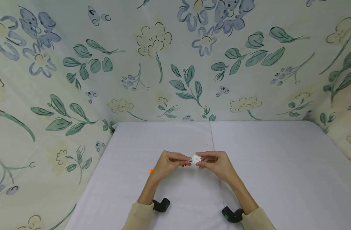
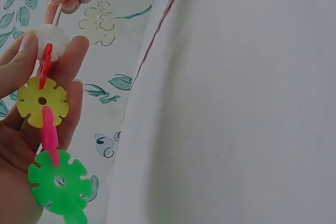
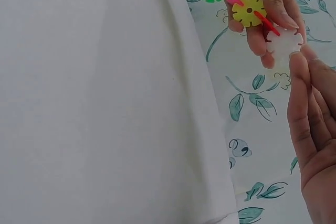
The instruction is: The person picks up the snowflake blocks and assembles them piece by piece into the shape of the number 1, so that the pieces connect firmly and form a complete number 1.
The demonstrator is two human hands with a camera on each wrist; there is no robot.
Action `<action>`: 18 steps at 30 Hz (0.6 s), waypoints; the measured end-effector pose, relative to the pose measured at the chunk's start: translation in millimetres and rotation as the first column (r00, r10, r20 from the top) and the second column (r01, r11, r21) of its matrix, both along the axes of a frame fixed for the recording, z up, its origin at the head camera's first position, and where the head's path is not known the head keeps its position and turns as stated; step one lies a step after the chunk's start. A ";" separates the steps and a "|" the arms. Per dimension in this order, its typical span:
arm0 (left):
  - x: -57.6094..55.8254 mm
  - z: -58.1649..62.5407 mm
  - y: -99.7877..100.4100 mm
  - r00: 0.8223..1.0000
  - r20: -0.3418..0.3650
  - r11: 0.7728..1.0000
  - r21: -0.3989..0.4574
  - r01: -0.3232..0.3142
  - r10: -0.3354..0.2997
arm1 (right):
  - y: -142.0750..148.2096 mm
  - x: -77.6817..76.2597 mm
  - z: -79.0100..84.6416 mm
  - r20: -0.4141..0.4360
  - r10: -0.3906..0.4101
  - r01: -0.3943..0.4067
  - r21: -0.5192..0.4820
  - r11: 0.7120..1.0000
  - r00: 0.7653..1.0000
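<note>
My left hand (image 1: 165, 164) pinches a white notched plastic disc (image 2: 52, 43) between thumb and fingers. From that disc a chain of slotted-together discs trails along the palm: a red one (image 2: 45, 65) edge-on, a yellow one (image 2: 42, 102), a pink one (image 2: 50, 136) edge-on and a green one (image 2: 60, 182). Facing it, my right hand (image 1: 218, 163) pinches another white disc (image 1: 196, 159), which looks thin and edge-on in the left wrist view. The two white discs meet between the fingertips; fingers hide whether their slots are joined.
A white cloth covers the table (image 1: 273, 172), with a crease running front to back. An orange piece (image 1: 151, 171) shows beside the left wrist. Floral fabric (image 1: 175, 64) hangs behind and at the sides. Black wrist devices (image 1: 161, 205) sit at both cuffs.
</note>
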State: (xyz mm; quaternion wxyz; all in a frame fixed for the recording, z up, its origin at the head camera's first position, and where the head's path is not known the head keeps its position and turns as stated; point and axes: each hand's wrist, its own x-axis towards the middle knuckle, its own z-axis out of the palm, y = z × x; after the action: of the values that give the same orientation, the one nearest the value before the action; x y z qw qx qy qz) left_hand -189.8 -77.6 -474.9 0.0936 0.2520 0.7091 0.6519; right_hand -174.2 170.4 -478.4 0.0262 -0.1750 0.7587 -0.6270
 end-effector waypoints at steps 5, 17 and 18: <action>-0.7 -2.0 -1.0 1.000 0.019 1.000 0.001 0.007 -0.008 | -1.0 0.2 -0.1 0.002 0.031 -0.031 -0.018 0.999 1.000; -0.9 -0.8 -2.2 0.999 0.036 0.999 0.026 0.024 -0.025 | -0.6 0.2 -1.6 0.009 0.040 -0.040 -0.037 0.999 0.999; -0.8 -1.0 -2.5 0.999 0.037 0.999 0.024 0.022 -0.023 | -1.2 0.5 -0.3 0.010 0.041 -0.041 -0.024 0.999 0.999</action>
State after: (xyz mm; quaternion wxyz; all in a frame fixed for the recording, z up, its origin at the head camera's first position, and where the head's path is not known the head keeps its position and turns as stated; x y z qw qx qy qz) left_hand -190.7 -80.1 -475.9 0.1111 0.2487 0.6968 0.6636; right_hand -173.7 169.2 -478.7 0.0412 -0.1876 0.7472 -0.6363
